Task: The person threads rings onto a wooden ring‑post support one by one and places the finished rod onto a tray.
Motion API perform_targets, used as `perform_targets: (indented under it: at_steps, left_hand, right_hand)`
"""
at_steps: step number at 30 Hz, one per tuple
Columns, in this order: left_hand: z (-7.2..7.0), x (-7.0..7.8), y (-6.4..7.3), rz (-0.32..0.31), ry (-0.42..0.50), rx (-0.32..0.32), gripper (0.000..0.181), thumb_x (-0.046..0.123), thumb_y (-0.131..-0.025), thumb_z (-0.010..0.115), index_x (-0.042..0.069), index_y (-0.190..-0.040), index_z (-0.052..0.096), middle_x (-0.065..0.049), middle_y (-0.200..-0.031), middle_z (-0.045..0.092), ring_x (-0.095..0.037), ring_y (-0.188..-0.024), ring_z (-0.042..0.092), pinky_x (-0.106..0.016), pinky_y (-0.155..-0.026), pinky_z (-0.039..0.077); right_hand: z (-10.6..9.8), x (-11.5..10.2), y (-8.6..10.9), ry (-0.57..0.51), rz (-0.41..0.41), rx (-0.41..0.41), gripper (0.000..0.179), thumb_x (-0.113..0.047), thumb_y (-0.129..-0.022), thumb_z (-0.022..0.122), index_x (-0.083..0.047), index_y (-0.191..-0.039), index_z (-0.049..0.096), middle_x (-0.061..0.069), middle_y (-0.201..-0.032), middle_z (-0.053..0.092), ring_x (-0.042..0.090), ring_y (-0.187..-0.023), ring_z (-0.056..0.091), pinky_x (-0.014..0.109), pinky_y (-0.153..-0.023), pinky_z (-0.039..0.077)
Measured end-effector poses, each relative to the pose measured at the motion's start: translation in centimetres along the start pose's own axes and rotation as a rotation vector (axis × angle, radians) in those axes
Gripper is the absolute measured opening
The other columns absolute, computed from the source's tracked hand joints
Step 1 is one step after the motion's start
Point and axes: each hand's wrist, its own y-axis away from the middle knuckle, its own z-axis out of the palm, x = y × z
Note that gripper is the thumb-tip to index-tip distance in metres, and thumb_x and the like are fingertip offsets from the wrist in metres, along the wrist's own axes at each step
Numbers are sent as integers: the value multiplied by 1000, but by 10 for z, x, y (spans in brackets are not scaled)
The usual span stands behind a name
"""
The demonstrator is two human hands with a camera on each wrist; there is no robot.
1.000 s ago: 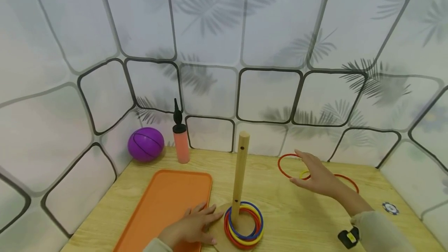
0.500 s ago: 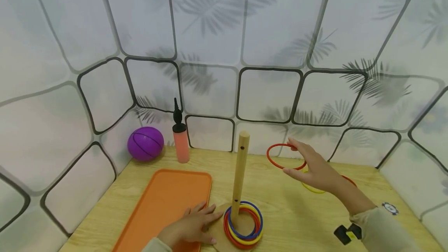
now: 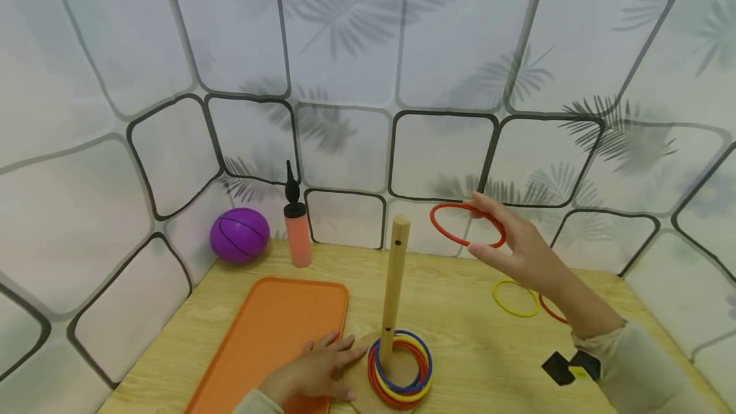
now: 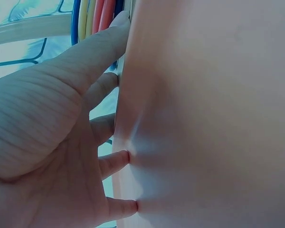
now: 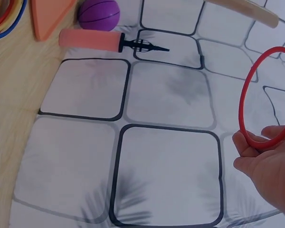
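My right hand holds a red ring between thumb and fingers, up off the table and to the right of the wooden post's top. The same red ring shows in the right wrist view. The wooden post stands upright on a wooden base. Blue, yellow and red rings lie stacked around its foot. My left hand lies with fingers spread, its fingertips touching the base and the rest over the tray. In the left wrist view, the left fingers reach toward the base's edge.
An orange tray lies left of the base. Behind it stand a purple ball and a pink hand pump. On the right lie a yellow ring and another red ring. A patterned wall closes off the back.
My right hand has lifted the red ring off the table, upward and to the left. The yellow ring on the right now shows fully. My left hand has stayed in place.
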Motion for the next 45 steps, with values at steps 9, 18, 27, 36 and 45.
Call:
perform_targets:
  at_steps: [9, 18, 27, 36, 45]
  left_hand:
    - [1, 0, -3, -6, -15, 3, 70, 44, -80, 72, 30, -142, 45, -10, -150, 35, -44, -138, 19, -69, -101, 14]
    - [0, 6, -3, 0, -15, -6, 70, 41, -80, 73, 28, -143, 45, -11, -149, 36, -44, -138, 21, -69, -101, 14]
    - [-2, 7, -3, -3, 4, -4, 69, 40, -80, 73, 28, -142, 45, -12, -150, 35, -44, -138, 19, -69, -102, 13]
    - [-3, 6, -1, -10, -2, -8, 70, 41, -80, 72, 29, -143, 44, -12, -150, 34, -43, -138, 19, -69, -102, 13]
    - [-2, 2, 1, 0, -15, 7, 69, 44, -81, 71, 29, -143, 44, -13, -150, 35, -45, -138, 20, -70, -100, 15]
  right_hand:
    - [-9, -27, -18, -38, -75, 3, 71, -3, -86, 63, -12, -149, 30, 13, -140, 47, 7, -130, 38, 11, -98, 31]
    - [-6, -43, -26, -79, -98, -22, 72, -3, -84, 67, -6, -147, 33, 15, -140, 47, 9, -126, 41, 12, -97, 34]
    - [9, -45, -30, -128, -118, -64, 79, -1, -80, 72, -6, -148, 30, 13, -138, 48, 18, -123, 43, 15, -97, 36]
    - [24, -41, -22, -102, -112, -70, 87, -7, -74, 79, -7, -147, 32, 9, -137, 49, 21, -123, 44, 16, -99, 34]
    - [48, -32, 1, -145, -19, -122, 89, -13, -74, 82, -6, -147, 31, 9, -141, 47, 23, -127, 43, 20, -102, 33]
